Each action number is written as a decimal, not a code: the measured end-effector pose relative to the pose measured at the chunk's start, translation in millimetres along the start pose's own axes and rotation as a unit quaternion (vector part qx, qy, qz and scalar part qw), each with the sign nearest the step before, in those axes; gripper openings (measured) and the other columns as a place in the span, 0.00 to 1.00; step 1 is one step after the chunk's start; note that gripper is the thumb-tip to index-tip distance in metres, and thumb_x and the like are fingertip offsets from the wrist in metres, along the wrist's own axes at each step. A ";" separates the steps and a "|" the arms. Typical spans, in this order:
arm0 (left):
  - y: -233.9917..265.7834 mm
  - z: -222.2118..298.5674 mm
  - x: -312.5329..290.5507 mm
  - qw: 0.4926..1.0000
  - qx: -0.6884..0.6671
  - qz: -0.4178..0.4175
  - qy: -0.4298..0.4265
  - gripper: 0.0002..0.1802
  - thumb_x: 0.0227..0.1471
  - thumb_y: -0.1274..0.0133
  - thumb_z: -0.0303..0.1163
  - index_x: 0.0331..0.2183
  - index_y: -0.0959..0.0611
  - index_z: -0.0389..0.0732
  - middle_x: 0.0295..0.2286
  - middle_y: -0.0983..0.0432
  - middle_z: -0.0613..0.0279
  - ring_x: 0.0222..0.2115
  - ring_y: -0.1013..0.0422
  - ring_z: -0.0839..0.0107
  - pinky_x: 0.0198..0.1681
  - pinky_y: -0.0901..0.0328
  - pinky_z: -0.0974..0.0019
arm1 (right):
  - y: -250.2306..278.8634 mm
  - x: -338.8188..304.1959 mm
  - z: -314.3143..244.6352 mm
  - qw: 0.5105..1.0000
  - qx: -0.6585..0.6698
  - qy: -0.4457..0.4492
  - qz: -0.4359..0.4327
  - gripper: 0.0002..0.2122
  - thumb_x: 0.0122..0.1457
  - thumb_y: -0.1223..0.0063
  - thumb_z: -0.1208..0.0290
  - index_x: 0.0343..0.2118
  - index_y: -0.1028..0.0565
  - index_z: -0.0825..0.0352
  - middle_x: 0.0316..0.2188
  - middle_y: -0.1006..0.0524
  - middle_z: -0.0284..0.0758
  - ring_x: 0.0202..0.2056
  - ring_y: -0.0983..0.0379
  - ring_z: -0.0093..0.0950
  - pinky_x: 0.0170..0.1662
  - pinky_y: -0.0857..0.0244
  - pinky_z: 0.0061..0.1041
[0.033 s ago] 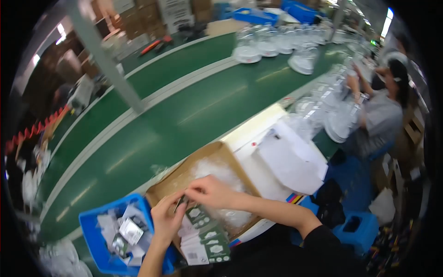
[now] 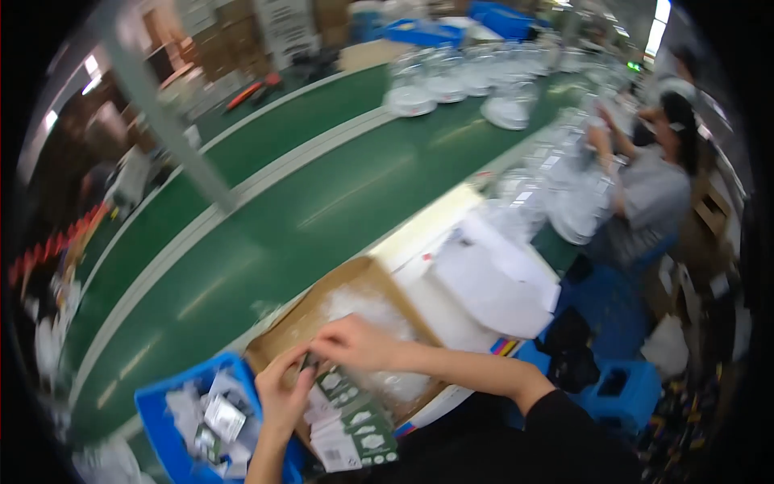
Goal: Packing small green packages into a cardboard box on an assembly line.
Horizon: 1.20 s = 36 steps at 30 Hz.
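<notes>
A long green conveyor belt (image 2: 322,202), smooth and matte, curves across the view. Nearer, a shallow brown cardboard box (image 2: 300,321) holds crinkled clear plastic bags (image 2: 367,310). At lower left, a blue plastic bin (image 2: 161,411) holds small packets. A row of flat green-and-white printed cards (image 2: 355,419) lies overlapped below the hands. The right hand (image 2: 355,343) and left hand (image 2: 282,395) meet over the box's near edge, fingers pinched together on a small dark item (image 2: 309,363); nothing has visibly changed from the earlier frame.
</notes>
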<state>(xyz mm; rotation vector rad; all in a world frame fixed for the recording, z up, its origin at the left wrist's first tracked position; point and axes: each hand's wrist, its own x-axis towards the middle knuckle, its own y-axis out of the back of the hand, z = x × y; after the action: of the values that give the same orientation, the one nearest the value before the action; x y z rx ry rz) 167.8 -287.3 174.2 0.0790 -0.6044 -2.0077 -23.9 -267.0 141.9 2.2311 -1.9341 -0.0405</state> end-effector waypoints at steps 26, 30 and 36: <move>13.6 -52.6 -4.7 0.962 -0.252 -0.013 0.106 0.05 0.51 0.44 0.24 0.32 0.23 0.34 0.27 0.25 0.64 0.28 0.31 0.78 0.32 0.35 0.74 | -18.0 10.5 16.1 0.982 0.186 0.029 -0.010 0.09 0.58 0.45 0.66 0.34 0.23 0.68 0.24 0.20 0.33 0.25 0.24 0.21 0.25 0.32 0.20; 17.3 -55.1 -1.8 0.961 -0.257 -0.042 0.090 0.04 0.51 0.44 0.23 0.31 0.24 0.35 0.27 0.26 0.65 0.27 0.31 0.78 0.31 0.35 0.74 | -8.5 14.0 17.5 0.952 0.292 -0.025 -0.084 0.10 0.57 0.43 0.68 0.37 0.24 0.68 0.25 0.20 0.33 0.25 0.24 0.21 0.25 0.32 0.18; 25.2 -87.7 4.6 0.985 -0.133 -0.013 0.107 0.04 0.52 0.46 0.22 0.29 0.26 0.38 0.24 0.29 0.69 0.25 0.34 0.80 0.30 0.36 0.75 | -3.0 11.2 -1.6 0.925 0.367 0.031 -0.092 0.08 0.58 0.44 0.69 0.37 0.22 0.68 0.30 0.21 0.35 0.25 0.26 0.22 0.26 0.33 0.19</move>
<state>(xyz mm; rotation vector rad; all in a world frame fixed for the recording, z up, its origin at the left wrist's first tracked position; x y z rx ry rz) 212.4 -334.2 109.8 0.1395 -0.1970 -2.0536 -19.1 -277.4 144.2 2.7950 -1.8969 0.8532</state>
